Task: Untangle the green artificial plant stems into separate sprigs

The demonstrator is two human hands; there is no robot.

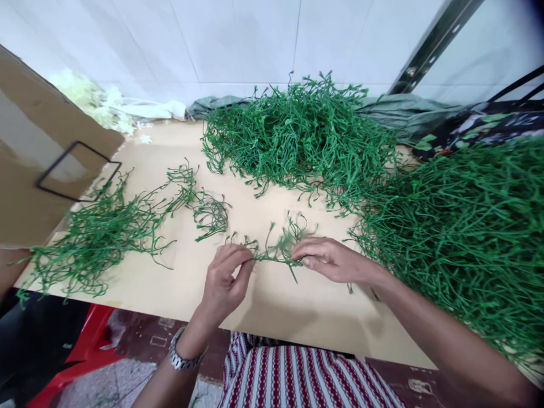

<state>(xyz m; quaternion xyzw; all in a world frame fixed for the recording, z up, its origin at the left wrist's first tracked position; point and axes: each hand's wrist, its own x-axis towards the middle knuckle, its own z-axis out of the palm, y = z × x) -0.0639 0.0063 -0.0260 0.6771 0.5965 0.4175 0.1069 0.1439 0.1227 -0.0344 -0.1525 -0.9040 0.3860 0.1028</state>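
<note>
Striped garment [301,379]: red, white and dark bands, at the bottom edge, just short of the surface [191,289].
Red plastic seat [80,345]: low on the left, below the edge of the surface.
Wristwatch [181,354]: metal band, on the left wrist.
Left hand [227,277]: thumb and forefinger pinched on the left end of the green sprig [274,256].
Right hand [331,259]: fingertips closed on the sprig's other end, the forearm reaching in from the lower right; the two hands are apart.
Sprig: held over the pale surface, stretched between both hands, thin stems branching up and one pointing down; its part near the right hand is blurred.
Left pile [102,235]: loose green stems spread across the left end of the surface, some past its front edge.
Small clump [211,215]: curled stems, between the left pile and the hands.
Right pile [471,226]: a dense green mass beside the right forearm.
Cardboard [29,124]: upright at the left, with a dark wire frame [57,193] before it.
Back pile [306,136]: a tall green heap beyond the hands, meeting the right pile.
White flowers [114,107]: at the back left corner.
Grey-green cloth [408,113]: bunched along the wall [238,45], behind the back pile.
Metal post [433,48]: slanting, against the pale wall.
</note>
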